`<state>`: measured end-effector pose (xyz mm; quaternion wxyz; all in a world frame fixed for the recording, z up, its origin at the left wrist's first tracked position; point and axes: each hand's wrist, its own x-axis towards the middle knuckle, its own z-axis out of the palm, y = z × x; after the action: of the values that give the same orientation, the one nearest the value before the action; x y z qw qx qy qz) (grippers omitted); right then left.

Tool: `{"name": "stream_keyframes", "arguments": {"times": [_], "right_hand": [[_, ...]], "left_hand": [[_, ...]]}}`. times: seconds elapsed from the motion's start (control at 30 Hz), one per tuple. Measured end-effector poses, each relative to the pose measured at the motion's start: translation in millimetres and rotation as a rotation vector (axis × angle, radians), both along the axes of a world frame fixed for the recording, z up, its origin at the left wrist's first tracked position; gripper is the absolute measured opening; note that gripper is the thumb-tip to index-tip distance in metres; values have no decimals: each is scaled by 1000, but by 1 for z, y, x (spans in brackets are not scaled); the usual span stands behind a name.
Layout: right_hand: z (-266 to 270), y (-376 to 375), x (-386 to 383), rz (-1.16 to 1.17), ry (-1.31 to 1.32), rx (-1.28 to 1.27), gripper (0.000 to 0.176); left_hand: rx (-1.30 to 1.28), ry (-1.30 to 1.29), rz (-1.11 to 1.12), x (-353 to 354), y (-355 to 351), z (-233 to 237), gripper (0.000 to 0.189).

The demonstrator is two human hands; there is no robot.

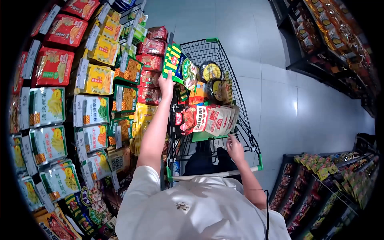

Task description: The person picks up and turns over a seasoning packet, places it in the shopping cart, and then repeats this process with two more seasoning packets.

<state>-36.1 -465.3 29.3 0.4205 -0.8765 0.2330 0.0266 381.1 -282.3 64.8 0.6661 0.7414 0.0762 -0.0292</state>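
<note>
My left hand is closed on the near end of a green and blue food packet, held over the left side of the black wire cart. My right hand is beside the cart's near end, close to the packets; its fingers look partly curled and apart, with nothing in them. In the cart, red and white seasoning packets lie nearest me, with pale packets beside them. Round black and yellow containers and an orange packet lie farther in.
Shelves of red packets, yellow packets and white-green packets rise on the left. A dark rack stands at upper right, and bins of snack packets at lower right. Grey tiled floor lies between.
</note>
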Motion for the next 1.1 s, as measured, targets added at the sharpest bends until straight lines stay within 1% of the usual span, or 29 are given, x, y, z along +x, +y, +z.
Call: {"name": "stream_keyframes", "arguments": {"times": [0.07, 0.1, 0.2, 0.27, 0.33, 0.37, 0.43, 0.47, 0.53, 0.57, 0.6, 0.67, 0.7, 0.73, 0.77, 0.87, 0.9, 0.93, 1.03, 1.07, 1.1], "right_hand": [[4, 6, 5, -1, 82, -103, 39], [6, 9, 7, -18, 112, -129, 39], [13, 14, 15, -56, 129, -206, 38], [13, 14, 17, -60, 150, -244, 38], [13, 16, 18, -58, 141, -270, 37], [15, 17, 19, -61, 145, -270, 37], [13, 17, 21, -77, 142, -269, 36], [13, 16, 21, -80, 148, -273, 36], [19, 17, 24, -87, 154, -277, 35], [19, 18, 23, -84, 142, -293, 35], [17, 19, 23, -83, 126, -311, 35], [14, 19, 24, -81, 101, -340, 35], [13, 19, 23, -80, 94, -352, 35], [13, 18, 22, -78, 89, -365, 35], [13, 19, 20, -78, 125, -349, 34], [15, 17, 19, -73, 202, -322, 33], [16, 17, 19, -70, 205, -323, 33], [16, 18, 19, -67, 207, -323, 33], [17, 19, 20, -76, 165, -319, 32], [16, 19, 19, -71, 176, -316, 32], [15, 18, 18, -66, 186, -316, 32]], "left_hand": [[-56, 15, 12, 43, -17, -44, 29], [-183, 17, 18, 53, -32, -51, 28], [-105, 31, 48, 87, -54, -109, 28], [-79, 47, 109, 100, -59, -143, 30], [-49, 110, 134, 105, -55, -169, 37], [-26, 149, 194, 104, -54, -181, 38], [41, 223, 342, 104, -59, -183, 44], [71, 268, 318, 107, -57, -180, 47], [124, 249, 199, 115, -51, -175, 45], [91, 207, 220, 117, -54, -172, 39], [50, 187, 131, 113, -55, -160, 35], [10, 89, 54, 112, -55, -163, 34], [-86, 61, 59, 112, -50, -181, 33], [-182, 35, 65, 107, -48, -181, 32], [-207, 82, 204, 101, -49, -183, 31], [-204, 225, 481, 95, -43, -192, 35], [-178, 289, 496, 98, -45, -192, 37], [-58, 363, 422, 100, -46, -191, 40], [52, 443, 191, 110, -42, -187, 47], [116, 479, 84, 116, -38, -184, 48], [87, 520, 31, 119, -34, -182, 49]]}}
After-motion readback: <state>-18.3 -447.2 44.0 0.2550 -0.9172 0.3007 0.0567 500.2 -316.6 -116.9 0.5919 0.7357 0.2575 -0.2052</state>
